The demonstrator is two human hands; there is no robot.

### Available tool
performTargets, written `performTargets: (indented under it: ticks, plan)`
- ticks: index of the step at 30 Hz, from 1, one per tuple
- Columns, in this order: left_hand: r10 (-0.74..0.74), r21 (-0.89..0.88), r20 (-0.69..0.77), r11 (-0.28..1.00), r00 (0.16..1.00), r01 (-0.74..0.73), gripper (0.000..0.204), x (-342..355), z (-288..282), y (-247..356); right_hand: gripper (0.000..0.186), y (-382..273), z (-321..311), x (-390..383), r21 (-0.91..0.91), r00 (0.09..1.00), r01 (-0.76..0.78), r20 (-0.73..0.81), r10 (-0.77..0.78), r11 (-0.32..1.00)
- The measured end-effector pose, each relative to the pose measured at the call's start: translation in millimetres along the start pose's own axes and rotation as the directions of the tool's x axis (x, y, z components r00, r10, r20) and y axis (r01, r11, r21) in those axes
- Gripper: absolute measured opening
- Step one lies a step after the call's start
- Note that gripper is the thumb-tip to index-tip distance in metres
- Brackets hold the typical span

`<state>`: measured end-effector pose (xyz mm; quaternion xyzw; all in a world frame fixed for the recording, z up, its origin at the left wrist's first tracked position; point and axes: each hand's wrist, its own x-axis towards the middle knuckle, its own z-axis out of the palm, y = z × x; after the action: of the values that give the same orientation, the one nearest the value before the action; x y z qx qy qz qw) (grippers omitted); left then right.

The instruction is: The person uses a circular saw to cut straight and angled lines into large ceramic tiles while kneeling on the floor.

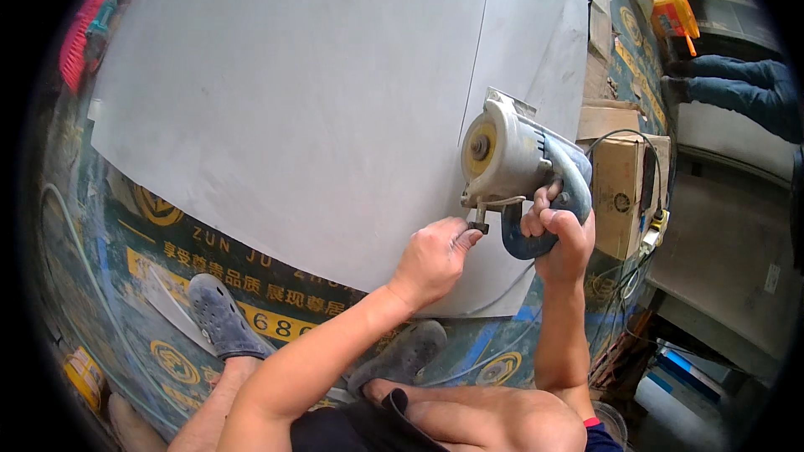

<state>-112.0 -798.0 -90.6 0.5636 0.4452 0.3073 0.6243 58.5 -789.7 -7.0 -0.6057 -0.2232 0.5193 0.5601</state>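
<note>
A handheld circular saw (519, 151) with a grey guard and a blue handle rests on a large pale grey sheet (301, 100). My right hand (559, 219) is wrapped round its rear handle. At the back of the saw, the fingers of my left hand (431, 259) pinch a small dark knob (478, 227). A thin straight line (479, 50) runs along the sheet from the far edge down to the front of the saw. Whether the blade touches the sheet is hidden by the guard.
A green printed floor covering (243, 272) lies under the sheet. Cardboard boxes (615, 192) and a power cord (628, 131) stand to the right. An orange bucket (672, 15) and another person's legs (737, 84) are at far right. A red basket (84, 33) sits far left.
</note>
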Motion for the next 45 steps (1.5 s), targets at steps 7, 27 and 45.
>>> performTargets:
  ticks: [7, 27, 45]
  plan:
    - [0.038, 0.016, -0.004, 0.999, 0.999, -0.038, 0.028, 4.2, 0.5, -6.2, 0.029, 2.1, -2.2, 6.2, 0.003, 1.000, 0.011, 0.014, -0.011, 1.000]
    - [0.026, 0.070, -0.021, 0.997, 0.999, -0.025, 0.028, 13.1, -3.8, -2.0, 0.029, 3.7, 3.2, 18.0, -0.030, 1.000, 0.025, -0.005, -0.025, 0.999]
    - [-0.293, 0.153, 0.460, 0.956, 0.838, 0.250, 0.039, -57.6, -14.7, -25.3, 0.026, 9.5, -0.9, 36.8, -0.042, 0.997, 0.032, 0.072, -0.029, 0.999]
